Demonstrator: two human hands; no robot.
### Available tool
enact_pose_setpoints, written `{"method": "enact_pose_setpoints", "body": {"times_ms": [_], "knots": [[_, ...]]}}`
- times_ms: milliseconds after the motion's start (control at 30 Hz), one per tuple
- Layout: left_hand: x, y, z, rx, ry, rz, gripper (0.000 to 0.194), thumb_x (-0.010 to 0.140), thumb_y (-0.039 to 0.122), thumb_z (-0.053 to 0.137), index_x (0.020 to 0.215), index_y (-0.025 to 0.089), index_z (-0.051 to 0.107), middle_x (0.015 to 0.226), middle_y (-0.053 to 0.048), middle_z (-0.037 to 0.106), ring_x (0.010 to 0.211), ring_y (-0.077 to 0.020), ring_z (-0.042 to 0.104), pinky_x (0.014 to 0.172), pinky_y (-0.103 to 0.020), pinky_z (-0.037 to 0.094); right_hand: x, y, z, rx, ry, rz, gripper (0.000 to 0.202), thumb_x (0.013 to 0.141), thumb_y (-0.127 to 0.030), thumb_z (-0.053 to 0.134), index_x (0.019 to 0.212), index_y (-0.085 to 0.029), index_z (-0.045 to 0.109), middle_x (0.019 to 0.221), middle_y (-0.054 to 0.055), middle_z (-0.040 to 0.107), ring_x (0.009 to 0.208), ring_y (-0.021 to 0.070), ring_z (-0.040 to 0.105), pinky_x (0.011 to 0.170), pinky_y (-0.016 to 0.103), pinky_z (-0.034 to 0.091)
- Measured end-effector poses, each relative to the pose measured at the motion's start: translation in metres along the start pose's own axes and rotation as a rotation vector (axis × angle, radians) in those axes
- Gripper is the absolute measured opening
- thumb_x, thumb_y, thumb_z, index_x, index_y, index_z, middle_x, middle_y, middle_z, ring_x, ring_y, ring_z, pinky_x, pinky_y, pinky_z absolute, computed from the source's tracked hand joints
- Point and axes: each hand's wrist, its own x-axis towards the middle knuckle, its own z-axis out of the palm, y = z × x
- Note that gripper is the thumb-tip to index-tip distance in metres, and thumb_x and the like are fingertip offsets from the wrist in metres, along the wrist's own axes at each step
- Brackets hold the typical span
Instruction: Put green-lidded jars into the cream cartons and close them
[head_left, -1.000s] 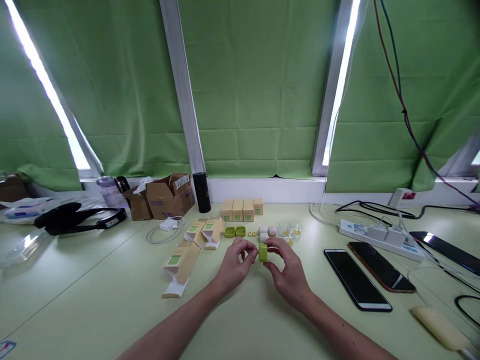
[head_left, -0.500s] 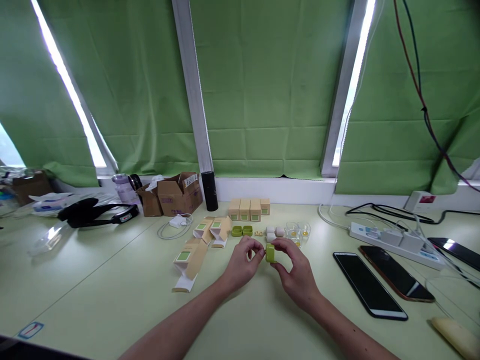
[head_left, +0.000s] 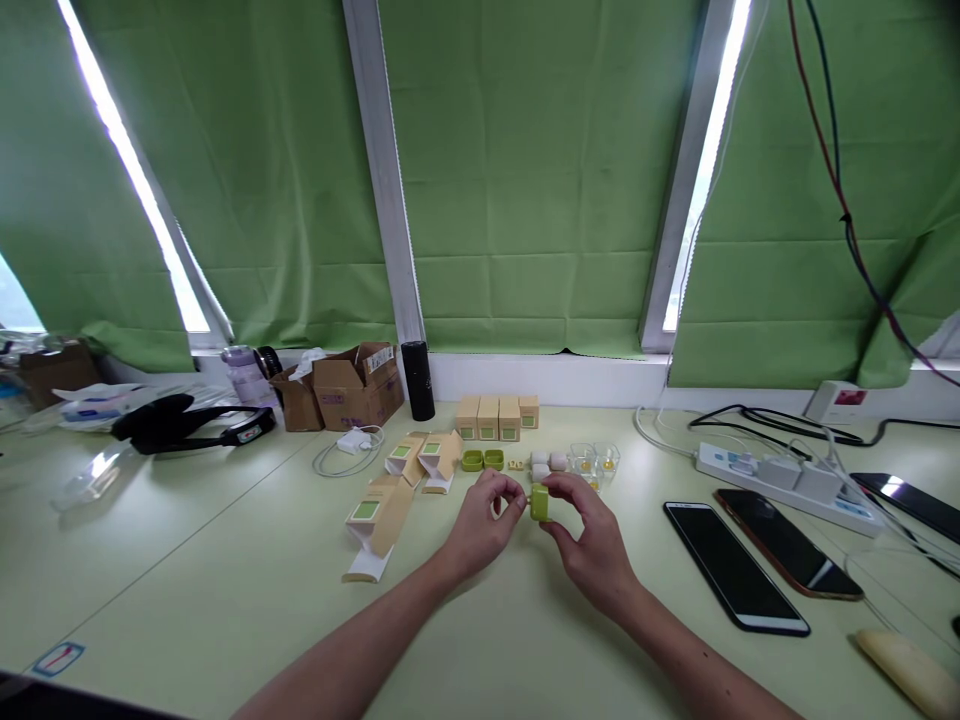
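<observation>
My right hand (head_left: 592,540) grips a small green case (head_left: 539,503) between thumb and fingers, upright above the table. Close to the case's left side, my left hand (head_left: 484,525) is pinched on something too small to make out. Two green cups (head_left: 483,460) sit beyond the hands, with small beige pieces (head_left: 516,465) beside them. White cylinders (head_left: 540,465) and clear glass cups (head_left: 594,462) with yellow bottoms lie to their right. Opened beige cartons (head_left: 381,510) rest on the left, and closed beige boxes (head_left: 488,418) stand behind.
Two phones (head_left: 736,568) and a power strip (head_left: 784,485) are on the right of the table (head_left: 247,600). A black cylinder (head_left: 418,381) and cardboard boxes (head_left: 358,386) stand at the back. A white cable (head_left: 351,452) lies coiled behind the cartons.
</observation>
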Motion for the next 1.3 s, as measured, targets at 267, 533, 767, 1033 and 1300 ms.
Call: {"method": "enact_pose_setpoints", "body": {"times_ms": [267,533,767,1033,1300], "knots": [[0.000,0.000,-0.001,-0.019,-0.002,-0.015,0.016,0.092,0.031,0.059,0.082,0.019,0.064,0.086,-0.004,0.058,0.081,-0.0186,0.055,0.074,-0.032,0.047,0.000,0.001,0.000,0.021,-0.010,0.028,0.041,0.086,-0.012,0.061,0.124,-0.027,0.060,0.122,0.008,0.067,0.112,0.0267,0.066,0.098,0.048,0.059],[0.000,0.000,-0.003,-0.021,0.004,-0.023,0.018,0.092,0.031,0.058,0.081,0.019,0.064,0.085,-0.003,0.058,0.080,-0.0185,0.055,0.074,-0.032,0.046,0.000,0.001,-0.001,0.034,-0.035,0.060,0.043,0.085,-0.012,0.061,0.125,-0.027,0.058,0.124,0.008,0.065,0.114,0.0270,0.064,0.101,0.049,0.057],[0.002,-0.004,-0.005,-0.036,0.037,-0.035,0.022,0.096,0.036,0.056,0.085,0.019,0.066,0.088,-0.006,0.066,0.086,-0.0209,0.062,0.076,-0.033,0.047,0.000,0.006,-0.001,0.013,-0.012,0.047,0.043,0.086,-0.014,0.062,0.127,-0.027,0.058,0.126,0.008,0.065,0.115,0.0280,0.064,0.100,0.051,0.058],[0.004,-0.020,-0.005,0.084,0.130,0.005,0.025,0.095,0.026,0.059,0.119,0.022,0.066,0.110,-0.011,0.071,0.116,-0.0279,0.059,0.093,-0.045,0.052,0.002,0.008,-0.003,-0.028,0.004,0.010,0.045,0.091,-0.013,0.057,0.133,-0.028,0.057,0.132,0.011,0.057,0.126,0.0290,0.059,0.103,0.053,0.059],[-0.004,-0.002,-0.005,0.198,0.005,0.351,0.059,0.086,0.014,0.070,0.141,0.026,0.052,0.135,-0.012,0.062,0.133,-0.0325,0.042,0.109,-0.057,0.045,0.003,0.002,-0.007,-0.163,0.006,-0.232,0.047,0.095,-0.009,0.054,0.139,-0.025,0.050,0.132,0.014,0.062,0.131,0.0299,0.058,0.106,0.052,0.057]]}}
